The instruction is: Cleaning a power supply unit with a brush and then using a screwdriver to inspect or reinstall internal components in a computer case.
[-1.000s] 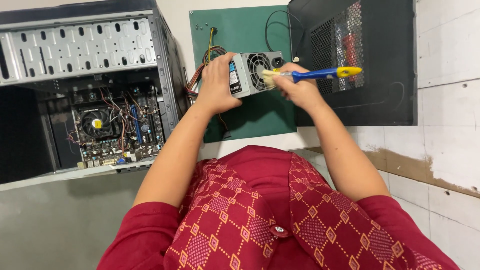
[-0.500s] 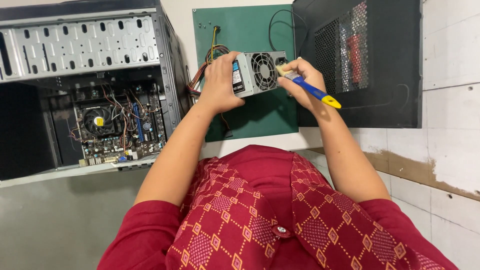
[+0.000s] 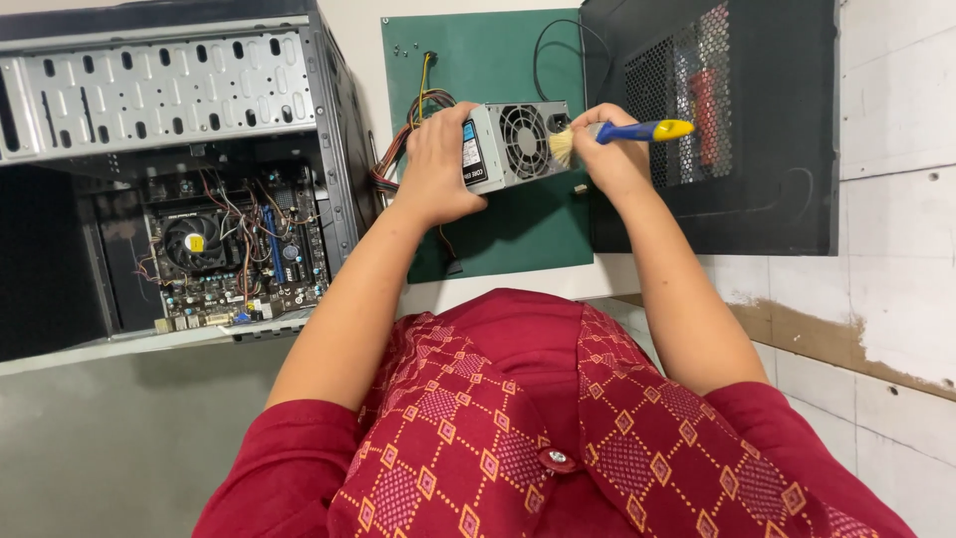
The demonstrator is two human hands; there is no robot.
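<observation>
Fingers [image 3: 604, 125] gripping plastic-handled brush [image 3: 637, 132], bristles on boxy metal power supply [image 3: 515, 145]

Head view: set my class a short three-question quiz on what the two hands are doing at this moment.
1. True or false: the left hand grips the grey power supply unit.
2. What does the right hand hold? A) a screwdriver B) a blue and yellow brush C) a cloth
3. Where do the brush bristles rest: at the unit's fan grille or on the green mat?

Key
1. True.
2. B.
3. At the fan grille; the open computer case stands apart, on the left.
</observation>
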